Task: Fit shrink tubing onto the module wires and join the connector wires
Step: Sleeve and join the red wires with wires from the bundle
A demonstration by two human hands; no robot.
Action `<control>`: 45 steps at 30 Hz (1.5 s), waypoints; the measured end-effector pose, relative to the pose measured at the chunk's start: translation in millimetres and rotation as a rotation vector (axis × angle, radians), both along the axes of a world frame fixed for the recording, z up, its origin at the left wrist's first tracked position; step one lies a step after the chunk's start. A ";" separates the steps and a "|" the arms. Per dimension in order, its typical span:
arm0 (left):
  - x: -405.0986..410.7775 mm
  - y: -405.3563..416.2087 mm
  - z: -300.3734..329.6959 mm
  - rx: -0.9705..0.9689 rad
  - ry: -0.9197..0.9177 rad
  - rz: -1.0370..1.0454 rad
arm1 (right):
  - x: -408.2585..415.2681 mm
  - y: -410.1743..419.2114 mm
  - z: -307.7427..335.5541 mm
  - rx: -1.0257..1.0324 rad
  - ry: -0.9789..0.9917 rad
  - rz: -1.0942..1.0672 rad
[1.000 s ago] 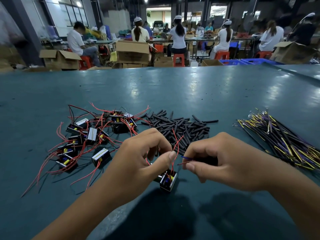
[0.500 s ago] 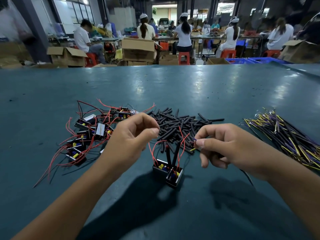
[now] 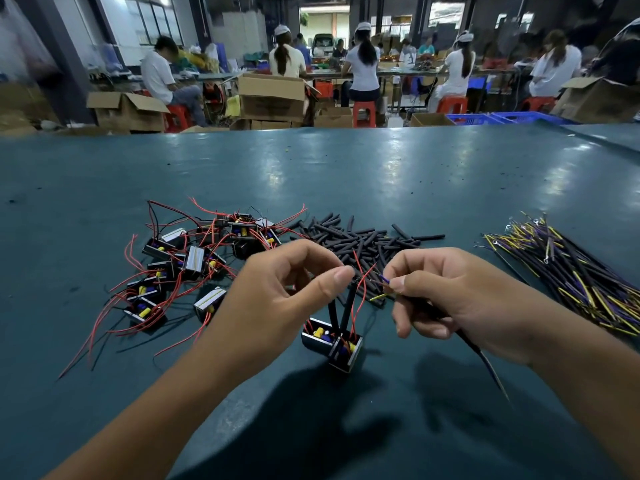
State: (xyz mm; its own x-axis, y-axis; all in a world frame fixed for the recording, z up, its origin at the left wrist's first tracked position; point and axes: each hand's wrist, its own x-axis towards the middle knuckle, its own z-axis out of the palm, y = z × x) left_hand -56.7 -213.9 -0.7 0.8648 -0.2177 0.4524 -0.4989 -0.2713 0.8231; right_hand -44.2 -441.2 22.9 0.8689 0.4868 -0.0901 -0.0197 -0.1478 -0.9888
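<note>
A small black module [image 3: 334, 344] hangs just above the green table [image 3: 346, 174], with red wires and two black shrink tubes [image 3: 341, 311] rising from it. My left hand [image 3: 277, 299] pinches the upper ends of those wires between thumb and fingers. My right hand [image 3: 446, 299] grips a connector wire [image 3: 483, 360]; its purple and yellow ends [image 3: 382, 287] stick out toward the red wire tips, almost touching them. The sheathed tail of the connector wire trails back under my right wrist.
A heap of modules with red wires [image 3: 194, 265] lies to the left. Loose black shrink tubes [image 3: 367, 240] are piled in the middle. A bundle of purple and yellow connector wires [image 3: 568, 275] lies to the right. People sit at benches beyond the table's far edge.
Both hands have risen, lifting the module off the table so it hangs by its wires. The right hand has brought the connector wire ends closer to the red wire tips.
</note>
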 end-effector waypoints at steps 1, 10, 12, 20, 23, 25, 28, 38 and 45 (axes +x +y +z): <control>-2.0 -3.5 -0.8 0.011 -0.002 0.003 | -0.7 0.4 -0.2 -0.004 -0.006 0.008; -0.9 -0.2 3.0 -0.022 -0.201 0.173 | 1.4 -2.9 0.2 0.084 0.024 0.041; 4.7 4.8 2.3 -0.030 -0.181 0.199 | 2.5 -3.8 0.8 0.087 0.036 0.034; 3.9 3.1 -2.4 0.042 -0.162 0.127 | 6.7 -7.6 5.3 0.122 0.156 0.039; -0.4 -2.2 -1.2 0.041 -0.144 0.108 | 4.4 -7.1 4.0 0.089 0.127 0.060; -3.6 -5.1 0.5 0.031 -0.109 0.095 | 2.0 -6.5 3.5 0.080 0.073 0.093; -6.3 -7.7 2.0 0.053 -0.106 0.088 | -1.3 -5.6 2.1 0.000 -0.020 0.136; -9.6 -15.7 -1.2 0.172 -0.190 0.062 | -12.4 -1.3 7.6 -0.455 -0.387 0.059; -8.0 -15.8 -3.1 0.016 -0.138 0.106 | -18.8 9.9 -0.5 -0.404 -0.759 -0.101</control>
State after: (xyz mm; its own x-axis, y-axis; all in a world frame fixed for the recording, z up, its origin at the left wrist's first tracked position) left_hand -64.7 -229.7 -3.9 0.8130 -0.1366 0.5660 -0.5750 -0.3406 0.7438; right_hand -63.0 -431.3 22.3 0.8013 0.4601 0.3823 0.5927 -0.5239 -0.6118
